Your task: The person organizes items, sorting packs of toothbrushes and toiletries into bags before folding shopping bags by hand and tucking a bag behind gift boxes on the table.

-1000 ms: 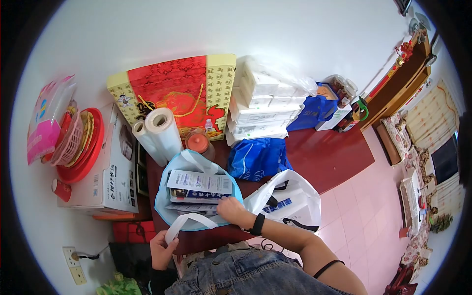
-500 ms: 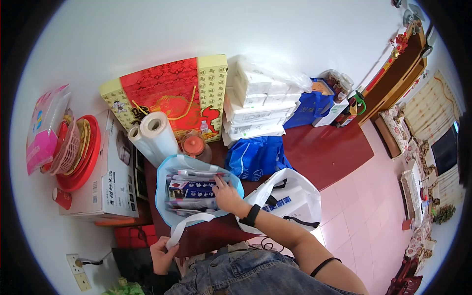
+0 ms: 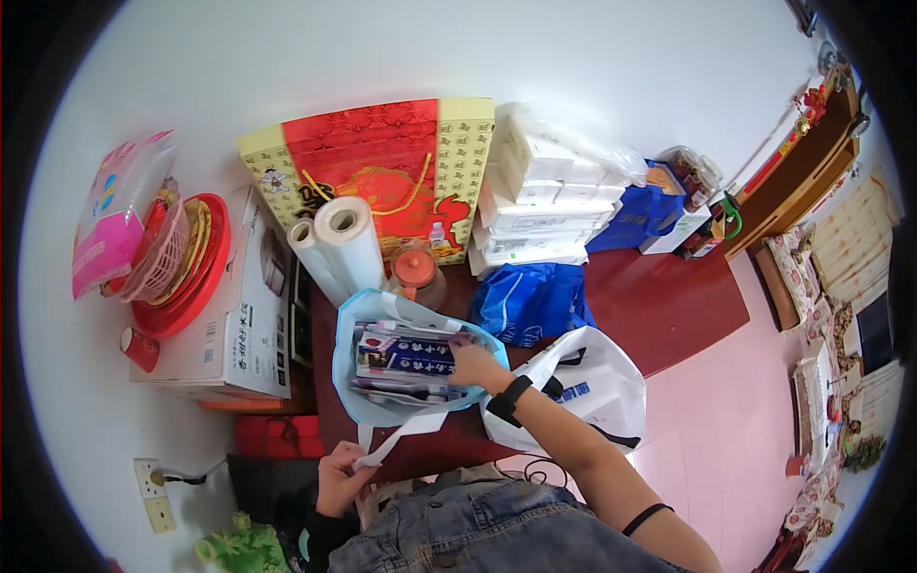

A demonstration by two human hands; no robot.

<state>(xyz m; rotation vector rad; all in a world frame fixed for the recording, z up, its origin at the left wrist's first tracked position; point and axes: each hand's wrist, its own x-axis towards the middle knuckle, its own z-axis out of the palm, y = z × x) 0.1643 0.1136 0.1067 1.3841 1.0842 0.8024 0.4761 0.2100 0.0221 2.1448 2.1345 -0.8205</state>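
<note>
A light-blue tote bag point(image 3: 346, 384) stands open on the dark red table, packed with several flat boxes. On top lies a dark blue toothpaste-like box point(image 3: 420, 357) with white characters. My left hand point(image 3: 342, 477) pinches the bag's white strap point(image 3: 406, 435) at the near side. My right hand point(image 3: 478, 367), with a black band at the wrist, reaches into the bag's right side against the boxes. Its fingertips are down among them and hidden, so their grip does not show. Beside my right wrist stands a white bag point(image 3: 611, 382) with black handles.
Behind the bag are plastic-film rolls point(image 3: 346, 248), an orange-lidded jar point(image 3: 416, 277) and a red-and-yellow gift box point(image 3: 382, 172). Blue bags point(image 3: 535, 304) and stacked white tissue packs point(image 3: 544, 205) stand to the right. On the left, a carton point(image 3: 224, 344) carries red trays point(image 3: 215, 258).
The view has shifted, so everything sits farther right. My right hand's fingers have gone from lying over the boxes to dipping down among them. My left hand still holds the strap.
</note>
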